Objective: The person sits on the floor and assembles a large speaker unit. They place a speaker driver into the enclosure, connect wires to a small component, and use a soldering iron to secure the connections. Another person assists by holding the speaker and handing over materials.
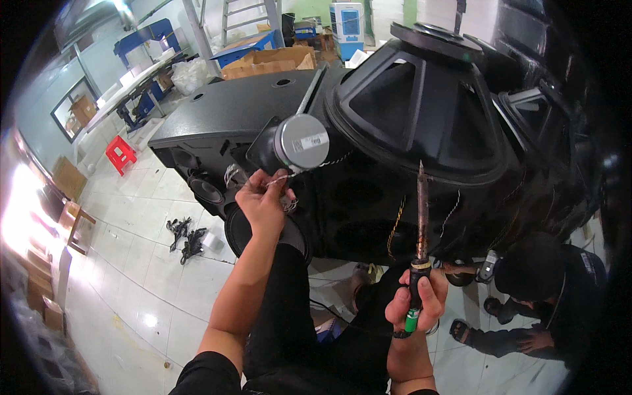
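My left hand (261, 204) is closed in a pinch on a thin twisted wire (337, 160), black and white. It is just below a small speaker driver (304, 141) with a round silver back and a pale label, resting at the edge of a black speaker cabinet (250, 105). A few more loose wire ends show by the fingers. In my right hand (426, 299) is a soldering iron (422, 220), gripped by its black and green handle, its long tip pointing up and away. Beyond the tip, a large woofer (419, 99) lies magnet-up on the cabinets.
Yellow-black wires (396, 227) and white-black wires (451, 214) hang down the cabinet front. A co-worker (540, 283) crouches at the lower right with a power tool (488, 266). Coiled black cables (191, 243) lie on the tiles. A red stool (120, 155) stands far left.
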`<state>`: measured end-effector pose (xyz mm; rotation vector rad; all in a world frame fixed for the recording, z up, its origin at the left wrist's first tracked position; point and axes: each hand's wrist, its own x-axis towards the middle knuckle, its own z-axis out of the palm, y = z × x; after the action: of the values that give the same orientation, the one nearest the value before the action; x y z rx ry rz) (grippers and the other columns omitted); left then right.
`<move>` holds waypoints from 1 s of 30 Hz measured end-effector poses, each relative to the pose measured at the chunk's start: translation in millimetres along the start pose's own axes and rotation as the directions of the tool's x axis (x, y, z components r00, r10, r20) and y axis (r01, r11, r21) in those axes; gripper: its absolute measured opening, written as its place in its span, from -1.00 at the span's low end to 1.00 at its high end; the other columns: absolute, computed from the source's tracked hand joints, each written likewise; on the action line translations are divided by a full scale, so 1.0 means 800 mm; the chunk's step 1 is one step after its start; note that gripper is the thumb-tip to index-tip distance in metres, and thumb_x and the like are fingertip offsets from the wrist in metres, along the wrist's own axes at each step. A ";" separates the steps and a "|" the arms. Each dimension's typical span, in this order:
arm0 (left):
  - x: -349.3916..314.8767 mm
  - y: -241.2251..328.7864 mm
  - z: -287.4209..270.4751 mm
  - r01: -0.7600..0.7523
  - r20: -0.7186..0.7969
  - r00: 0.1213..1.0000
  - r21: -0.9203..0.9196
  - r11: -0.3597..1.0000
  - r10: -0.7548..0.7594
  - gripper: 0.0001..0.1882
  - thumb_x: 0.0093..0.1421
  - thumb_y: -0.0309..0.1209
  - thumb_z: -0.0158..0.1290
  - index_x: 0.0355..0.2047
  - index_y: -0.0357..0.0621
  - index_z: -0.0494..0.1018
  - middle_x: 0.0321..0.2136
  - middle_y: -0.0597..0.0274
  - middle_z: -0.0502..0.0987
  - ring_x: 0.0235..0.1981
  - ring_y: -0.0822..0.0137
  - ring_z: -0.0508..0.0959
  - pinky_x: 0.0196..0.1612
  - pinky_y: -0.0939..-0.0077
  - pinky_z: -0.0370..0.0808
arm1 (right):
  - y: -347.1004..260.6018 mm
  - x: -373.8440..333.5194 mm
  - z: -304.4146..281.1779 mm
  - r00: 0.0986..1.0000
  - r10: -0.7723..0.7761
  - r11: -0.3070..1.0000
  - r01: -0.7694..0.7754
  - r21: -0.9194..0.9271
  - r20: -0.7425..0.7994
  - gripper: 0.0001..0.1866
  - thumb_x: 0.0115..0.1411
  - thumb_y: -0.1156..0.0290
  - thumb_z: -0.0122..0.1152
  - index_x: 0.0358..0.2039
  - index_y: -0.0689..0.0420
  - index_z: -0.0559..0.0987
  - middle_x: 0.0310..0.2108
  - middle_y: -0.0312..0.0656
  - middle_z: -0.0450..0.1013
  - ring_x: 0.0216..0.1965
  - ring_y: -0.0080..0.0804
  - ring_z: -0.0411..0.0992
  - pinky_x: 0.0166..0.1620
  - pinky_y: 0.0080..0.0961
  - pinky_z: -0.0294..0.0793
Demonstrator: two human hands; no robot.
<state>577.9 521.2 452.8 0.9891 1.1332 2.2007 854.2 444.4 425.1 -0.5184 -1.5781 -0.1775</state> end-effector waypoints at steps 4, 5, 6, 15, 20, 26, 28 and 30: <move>-0.029 -0.008 -0.020 -0.120 0.015 0.993 0.195 0.973 0.119 -0.83 0.17 -0.63 0.16 -0.56 -0.34 0.45 -0.68 0.26 0.45 -0.70 0.49 0.45 -0.62 0.65 0.34 | 0.006 -0.004 0.001 1.000 -0.002 0.999 0.001 0.046 0.005 -0.58 0.25 0.44 0.10 0.11 0.18 0.34 -0.34 0.05 0.43 -0.49 -0.34 0.41 -0.46 -0.51 0.42; -0.037 -0.012 -0.022 -0.119 0.003 0.993 0.215 0.969 0.122 -0.81 0.17 -0.61 0.17 -0.57 -0.33 0.44 -0.69 0.27 0.45 -0.70 0.49 0.45 -0.62 0.65 0.34 | 0.008 -0.006 0.000 1.000 0.000 0.999 -0.001 0.049 0.020 -0.59 0.25 0.44 0.10 0.11 0.17 0.34 -0.35 0.04 0.43 -0.49 -0.34 0.41 -0.47 -0.51 0.43; -0.043 -0.017 -0.024 -0.115 -0.011 0.993 0.226 0.967 0.121 -0.76 0.18 -0.58 0.19 -0.60 -0.29 0.42 -0.69 0.28 0.45 -0.71 0.51 0.44 -0.62 0.64 0.35 | 0.008 -0.005 -0.001 1.000 0.003 0.998 -0.005 0.055 0.023 -0.59 0.26 0.43 0.11 0.11 0.18 0.35 -0.34 0.04 0.43 -0.47 -0.32 0.43 -0.45 -0.50 0.45; -0.111 -0.082 -0.033 -0.151 0.002 0.987 0.399 0.904 0.164 -0.71 0.14 -0.62 0.20 -0.65 -0.27 0.35 -0.74 0.36 0.38 -0.69 0.58 0.38 -0.62 0.67 0.28 | 0.000 -0.056 -0.028 0.733 0.529 0.691 -0.664 0.285 0.428 -0.72 0.19 0.58 0.13 -0.07 0.32 0.42 -0.25 -0.08 0.48 -0.65 -0.68 0.27 -0.63 -0.71 0.30; -0.135 -0.137 -0.045 -0.147 0.051 0.989 0.495 0.856 0.140 -0.75 0.15 -0.63 0.19 -0.62 -0.28 0.37 -0.71 0.38 0.38 -0.66 0.59 0.41 -0.60 0.67 0.31 | -0.008 -0.064 -0.029 0.632 0.660 0.475 -0.770 0.426 0.407 -0.68 0.17 0.63 0.06 -0.04 0.38 0.41 -0.20 -0.08 0.49 -0.73 -0.79 0.08 -0.68 -0.74 0.12; -0.161 -0.140 -0.025 0.132 -0.140 0.984 0.180 0.975 -0.107 -0.95 0.15 -0.63 0.19 -0.38 -0.37 0.54 -0.59 0.31 0.54 -0.62 0.55 0.48 -0.57 0.64 0.40 | 0.004 -0.107 0.004 0.955 0.225 0.966 -0.244 0.082 0.193 -0.75 0.23 0.49 0.26 -0.07 0.16 0.56 -0.07 0.11 0.49 -0.15 -0.25 0.50 -0.28 -0.50 0.56; -0.159 -0.142 -0.037 0.084 -0.086 0.994 0.249 0.965 -0.064 -0.95 0.14 -0.64 0.19 -0.37 -0.37 0.55 -0.59 0.31 0.55 -0.62 0.54 0.49 -0.57 0.63 0.41 | 0.006 -0.129 0.017 0.956 0.265 0.963 -0.268 0.007 0.129 -0.74 0.26 0.38 0.24 -0.06 0.15 0.53 -0.06 0.15 0.48 -0.10 -0.13 0.49 -0.17 -0.37 0.56; -0.155 -0.129 -0.034 -0.034 -0.018 0.999 0.384 0.923 0.044 -0.95 0.14 -0.64 0.20 -0.38 -0.37 0.55 -0.59 0.30 0.55 -0.63 0.54 0.49 -0.57 0.64 0.40 | 0.007 -0.145 0.026 0.946 0.308 0.951 -0.305 -0.039 0.103 -0.70 0.32 0.22 0.16 -0.05 0.13 0.46 -0.08 0.19 0.48 -0.10 0.02 0.49 -0.04 -0.15 0.53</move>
<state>643.0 479.9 308.4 1.1488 1.6117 2.0674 837.2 432.5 309.3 -0.7947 -1.5792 0.0714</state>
